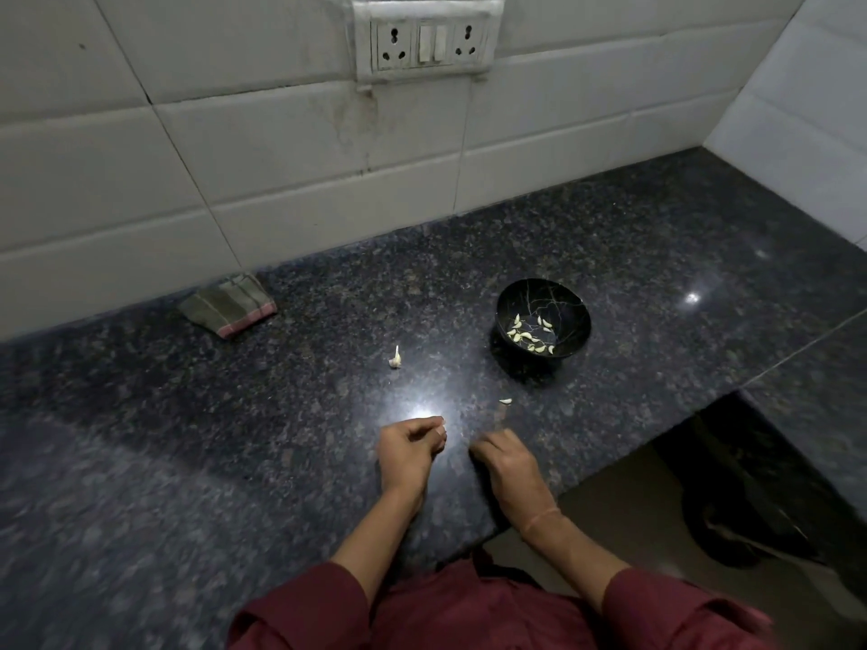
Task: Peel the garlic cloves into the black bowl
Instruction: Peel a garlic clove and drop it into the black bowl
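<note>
Left hand (pixel 407 450) curled near the worktop (pixel 187 438) edge, grip pinching something small, perhaps a clove; right hand (pixel 504 457) loosely curled, contents impossible to tell. Black bowl (pixel 543 316) with peeled cloves (pixel 530 337) far right, within reach for dropping. One unpeeled piece (pixel 395 357) waiting left of bowl.

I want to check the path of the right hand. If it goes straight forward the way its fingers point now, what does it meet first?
Probably the small loose garlic piece on the counter, just ahead of the right hand. Beyond it stands the black bowl. Depth is unclear.
</note>
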